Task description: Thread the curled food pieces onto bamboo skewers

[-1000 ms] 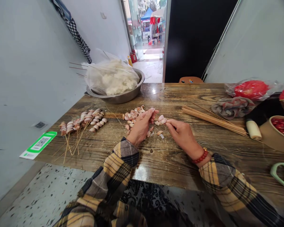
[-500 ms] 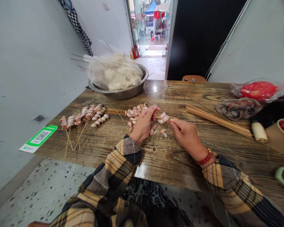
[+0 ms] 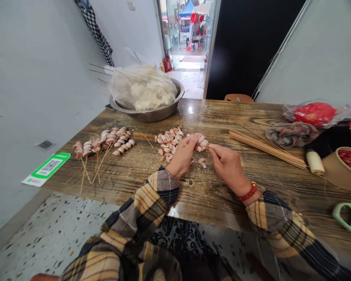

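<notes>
My left hand (image 3: 185,154) is closed, its fingertips pinched on a garlic clove right beside a few pinkish garlic cloves (image 3: 202,142). My right hand (image 3: 226,164), wearing a red bead bracelet, is pinched round a thin bamboo skewer whose tip points at those cloves; most of the skewer is hidden by the fingers. Behind and left of my left hand lies a pile of loose garlic cloves (image 3: 167,141). Further left, several garlic skewers (image 3: 105,141) rest together, their bare sticks pointing towards me. A loose clove (image 3: 201,160) lies between my hands, near a scrap of skin.
A steel basin (image 3: 152,116) with a plastic bag of whitish stuff stands at the back. Right of my hands lie a bundle of bamboo skewers (image 3: 266,150), a crumpled cloth (image 3: 291,134), a tub of red pieces (image 3: 336,168) and green-handled scissors (image 3: 348,216). A QR card (image 3: 48,168) sits at the left edge.
My left hand has moved right, bringing its fingertips up to the cloves by my right hand. My right hand stays nearly in place. The view has shifted slightly.
</notes>
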